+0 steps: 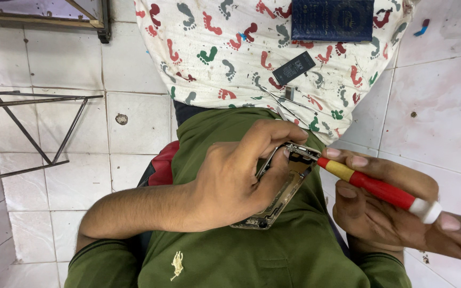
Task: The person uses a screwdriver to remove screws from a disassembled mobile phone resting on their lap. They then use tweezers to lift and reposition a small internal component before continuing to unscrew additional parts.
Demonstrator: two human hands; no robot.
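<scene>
Left hand [236, 181] is curled tight round an opened phone frame [281, 192], thumb and fingers pinching its upper end; I see the frame tilted, lower end against the green shirt [252, 256], held over the lap, not on the cloth.

Right hand [385, 205] is closed round a red and yellow screwdriver [380, 188] with a white cap; fingers wrap the handle, the tip is touching the top corner of the frame.

Head view, rest: a white cloth with coloured footprints [214, 58] is spread ahead of the knees. Near its far edge lies a dark blue booklet [332, 20]. Toward the middle, a small black battery [293, 68]. Tweezers [289, 106] sit near the cloth's near edge, just above the left hand. White floor tiles [129, 64] around, a metal frame [33, 133] at the left.
</scene>
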